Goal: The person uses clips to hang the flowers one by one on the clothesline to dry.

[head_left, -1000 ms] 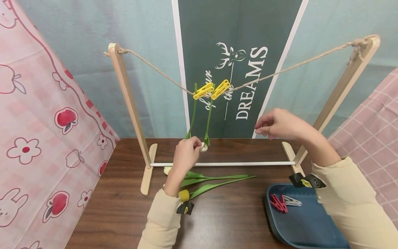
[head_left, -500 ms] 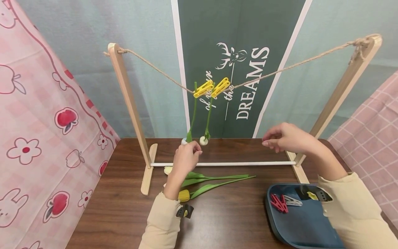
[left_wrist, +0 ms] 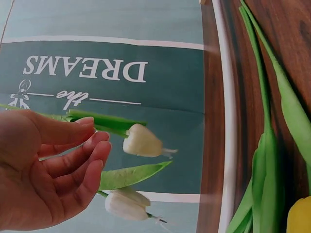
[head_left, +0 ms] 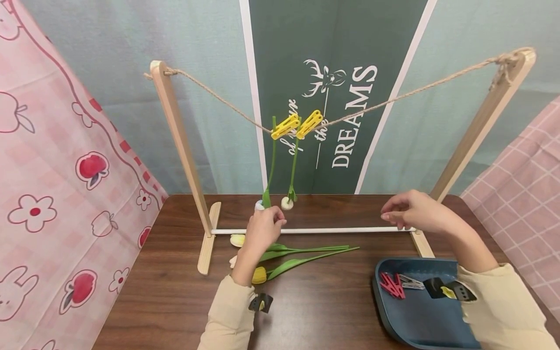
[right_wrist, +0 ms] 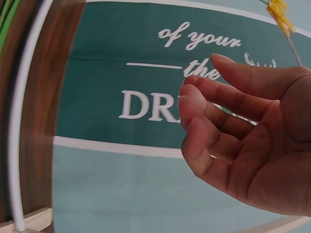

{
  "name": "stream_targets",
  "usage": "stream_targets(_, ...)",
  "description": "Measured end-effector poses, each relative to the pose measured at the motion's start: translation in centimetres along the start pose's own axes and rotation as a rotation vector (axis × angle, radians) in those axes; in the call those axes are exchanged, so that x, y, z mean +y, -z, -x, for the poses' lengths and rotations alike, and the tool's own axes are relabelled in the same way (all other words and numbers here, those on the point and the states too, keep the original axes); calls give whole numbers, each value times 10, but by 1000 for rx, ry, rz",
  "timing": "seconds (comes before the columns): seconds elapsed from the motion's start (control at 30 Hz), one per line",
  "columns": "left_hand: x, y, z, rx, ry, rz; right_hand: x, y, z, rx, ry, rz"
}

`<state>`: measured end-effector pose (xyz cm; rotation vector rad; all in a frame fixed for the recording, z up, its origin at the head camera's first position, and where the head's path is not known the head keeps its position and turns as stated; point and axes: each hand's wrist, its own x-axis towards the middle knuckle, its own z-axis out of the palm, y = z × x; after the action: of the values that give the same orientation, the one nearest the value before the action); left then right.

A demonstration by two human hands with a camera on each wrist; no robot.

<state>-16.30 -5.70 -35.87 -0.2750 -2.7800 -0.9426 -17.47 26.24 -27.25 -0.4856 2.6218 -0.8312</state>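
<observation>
Two white artificial tulips hang head down from a twine line, each under a yellow clothespin (head_left: 286, 127). The right-hand tulip (head_left: 287, 203) hangs free just above my left hand (head_left: 265, 224), whose fingers are loosely bent with nothing in them. The other tulip (left_wrist: 127, 204) is partly behind that hand in the head view. Over the right end of the white rod, my right hand (head_left: 413, 210) hovers with relaxed fingers and holds nothing. Below the left hand, a yellow tulip (head_left: 259, 275) and white tulips (head_left: 237, 240) lie on the table, partly covered by the wrist.
A wooden stand has a left post (head_left: 181, 150), a right post (head_left: 481, 131) and a white rod (head_left: 341, 230) joining them low down. At the front right, a blue tray (head_left: 420, 316) contains red clothespins (head_left: 393, 286) and a grey clothespin (head_left: 411, 282). Printed curtains surround the table.
My left hand has left the right-hand hanging tulip and dropped a little. My right hand has moved down and to the right, holding nothing throughout.
</observation>
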Motion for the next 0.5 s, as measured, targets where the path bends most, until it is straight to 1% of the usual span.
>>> stream_targets(0.13,-2,-3,3,-33,4,5,14,-6,6,-18,-13,-27)
stream_targets(0.37,-3,-10,7,-111,34,24,42,-20,17,-50,-55,-143)
stream_targets(0.5,-4,-17,9,-158,34,5,63,-27,23,-78,-69,-144)
